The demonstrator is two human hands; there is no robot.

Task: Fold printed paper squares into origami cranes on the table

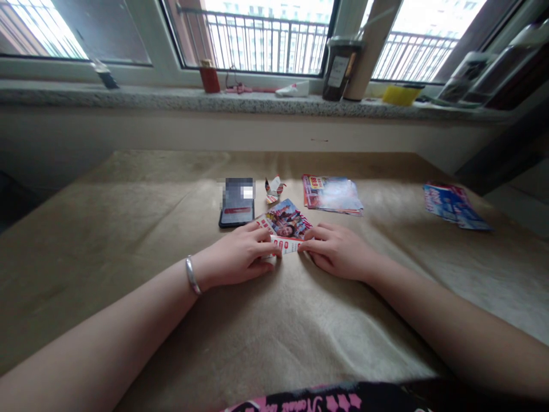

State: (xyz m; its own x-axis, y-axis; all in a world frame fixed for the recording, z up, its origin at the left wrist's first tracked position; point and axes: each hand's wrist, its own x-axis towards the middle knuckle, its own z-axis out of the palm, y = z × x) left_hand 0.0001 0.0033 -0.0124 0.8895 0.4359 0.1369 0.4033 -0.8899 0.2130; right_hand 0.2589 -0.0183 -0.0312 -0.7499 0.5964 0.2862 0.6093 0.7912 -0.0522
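A colourful printed flyer (286,220) lies on the table in front of me, with a white strip with red print turned along its near edge. My left hand (246,252) grips its left side, fingers bent over the paper and thumb at the near edge. On the opposite side my right hand (337,249) pinches the near right corner. Both hands rest low on the table, and their fingers cover parts of the sheet. Just beyond the flyer stands a small folded paper figure (274,190). A phone (237,201) lies close past my left hand.
A stack of flyers (332,194) lies beyond my right hand, and more flyers (455,206) are fanned near the right table edge. A brown cloth (141,229) with creases covers the table. Along the windowsill (150,97) stand a dark jar (338,68) and a yellow container (402,95).
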